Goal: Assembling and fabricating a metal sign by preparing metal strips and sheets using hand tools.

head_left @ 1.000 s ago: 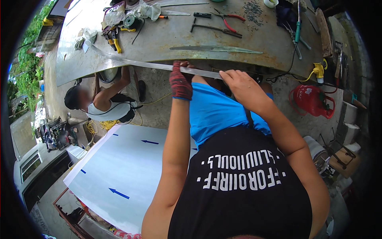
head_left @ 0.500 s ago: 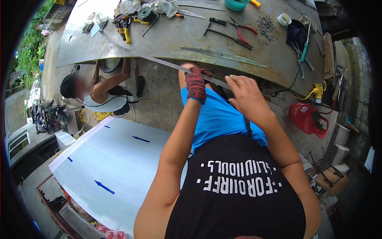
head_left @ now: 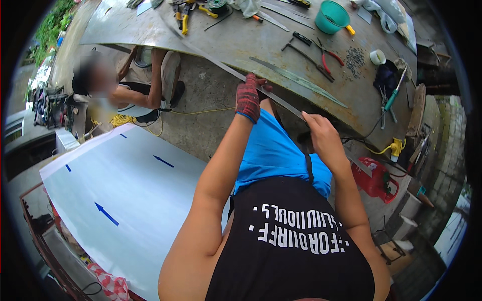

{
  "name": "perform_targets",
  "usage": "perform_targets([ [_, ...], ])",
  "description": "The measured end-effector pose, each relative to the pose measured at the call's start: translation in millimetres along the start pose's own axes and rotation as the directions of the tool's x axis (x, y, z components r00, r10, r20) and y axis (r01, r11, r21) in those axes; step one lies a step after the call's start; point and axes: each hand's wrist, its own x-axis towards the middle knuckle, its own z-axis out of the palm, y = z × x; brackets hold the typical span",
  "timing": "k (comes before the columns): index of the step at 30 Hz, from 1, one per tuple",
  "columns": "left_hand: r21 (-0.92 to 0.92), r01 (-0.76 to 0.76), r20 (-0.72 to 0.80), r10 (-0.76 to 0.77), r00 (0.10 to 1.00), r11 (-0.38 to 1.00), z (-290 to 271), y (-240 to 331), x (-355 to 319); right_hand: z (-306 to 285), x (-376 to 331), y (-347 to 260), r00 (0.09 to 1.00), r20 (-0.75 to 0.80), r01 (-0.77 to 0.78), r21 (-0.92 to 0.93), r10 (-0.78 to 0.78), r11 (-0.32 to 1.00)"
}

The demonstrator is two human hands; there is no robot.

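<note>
A long, thin metal strip (head_left: 217,62) slants across in front of me, from over the table's near edge down toward the right. My left hand (head_left: 248,96), in a red and black knit glove, is closed round it near its middle. Farther along to the right, my bare right hand (head_left: 324,136) pinches the same strip between thumb and fingers; part of its grip is hidden. Beyond the right hand, the strip's end shows over a red gas cylinder (head_left: 365,181).
The metal table (head_left: 150,31) bears pliers (head_left: 329,55), a green bowl (head_left: 332,18), small rivet-like pieces (head_left: 355,60), a soldering iron (head_left: 390,100) and blade-like strips (head_left: 301,83). Another person (head_left: 135,90) crouches at left. A pale blue sheet (head_left: 135,195) lies at lower left.
My right hand has gone from spread fingers over the strip to a pinch on it, a little lower and right. The view has shifted; the left hand still holds the strip.
</note>
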Motion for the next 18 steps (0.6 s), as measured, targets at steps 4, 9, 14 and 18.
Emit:
perform_targets([
  [4, 0.098, 0.006, -0.013, -0.004, 1.0, 0.995, -11, 23, 16, -20, -22, 4, 0.995, 0.077, -0.07, 0.036, 0.067, 0.997],
  [9, 0.169, -0.076, 0.051, 0.069, 0.996, 0.983, 0, 0, -17, -18, -17, -12, 0.999, 0.012, -0.051, 0.006, 0.051, 0.999],
  [14, 0.242, -0.085, 0.108, 0.06, 0.992, 0.967, 11, -22, -65, 14, 26, -21, 1.0, 0.018, -0.009, 0.054, 0.008, 0.998],
  [18, 0.396, -0.133, 0.216, 0.048, 0.975, 0.909, 11, -25, -81, 27, 28, -17, 0.991, 0.111, -0.083, 0.012, 0.081, 0.997],
])
